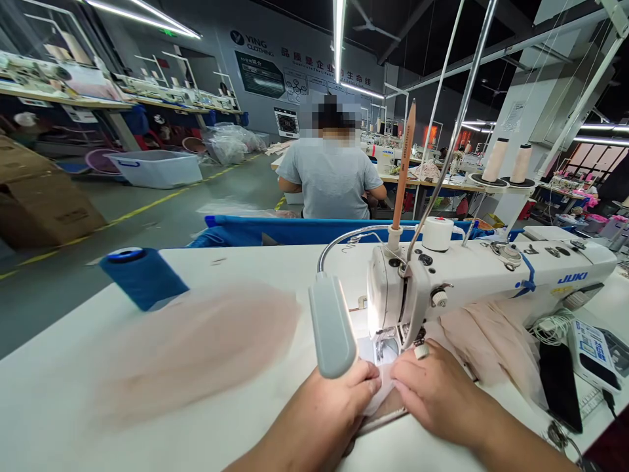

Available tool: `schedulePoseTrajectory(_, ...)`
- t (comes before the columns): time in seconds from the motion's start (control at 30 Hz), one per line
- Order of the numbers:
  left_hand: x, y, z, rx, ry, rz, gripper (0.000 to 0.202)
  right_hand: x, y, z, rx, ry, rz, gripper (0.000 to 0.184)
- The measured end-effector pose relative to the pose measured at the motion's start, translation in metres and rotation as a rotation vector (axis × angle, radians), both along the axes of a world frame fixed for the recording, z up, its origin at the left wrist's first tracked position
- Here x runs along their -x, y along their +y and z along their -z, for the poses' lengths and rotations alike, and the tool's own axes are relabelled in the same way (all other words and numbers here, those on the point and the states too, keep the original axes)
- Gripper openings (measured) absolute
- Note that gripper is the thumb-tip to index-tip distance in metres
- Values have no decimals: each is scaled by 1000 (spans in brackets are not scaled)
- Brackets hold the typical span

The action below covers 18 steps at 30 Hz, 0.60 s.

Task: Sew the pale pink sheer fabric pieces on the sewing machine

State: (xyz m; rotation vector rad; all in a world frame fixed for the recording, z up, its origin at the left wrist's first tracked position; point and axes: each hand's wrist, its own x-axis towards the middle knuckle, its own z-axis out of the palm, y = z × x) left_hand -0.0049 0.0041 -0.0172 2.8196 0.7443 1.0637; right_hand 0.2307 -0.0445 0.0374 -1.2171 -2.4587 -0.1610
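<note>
Sheer fabric (384, 381) | left fingers (367, 381), right fingers (407, 375) pinch it | lamp (333, 328) close | blue cone (143, 278) apart

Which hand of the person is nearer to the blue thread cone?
Left: the left hand lies to the right of the blue thread cone, nearer the camera; the right hand lies farther right.

A grey wall (216, 56) bears lettering (327, 63) and a dark panel (260, 75) — strip lights (339, 39) glow under a black ceiling (388, 13). A yellow line (142, 209) crosses the grey-green floor (236, 187); right, a pale column (528, 82) — paned windows (592, 155) beyond.
</note>
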Motion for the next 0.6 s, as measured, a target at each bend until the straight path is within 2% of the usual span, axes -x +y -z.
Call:
schedulePoseTrajectory(0.1, -1, 0, -8, -21, -31, -2, 34, 0, 0, -2, 44, -24, -5, 19)
schedulePoseTrajectory(0.2, -3, -1, -13, -47, -48, 59, 38, 0, -1, -3, 79, -37, -19, 21)
schedulePoseTrajectory(0.33, -2, -2, -3, -63, -53, 59, 40, 0, -3, -2, 107, -49, -13, 18)
schedulePoseTrajectory(0.43, 0, 1, 4, -16, -37, 50, 32, 0, -2, 0, 102, -47, -10, 18)
schedulePoseTrajectory(0.6, 6, 5, -1, 70, 9, 53, 20, 0, 1, 4, 74, -27, 9, 21)
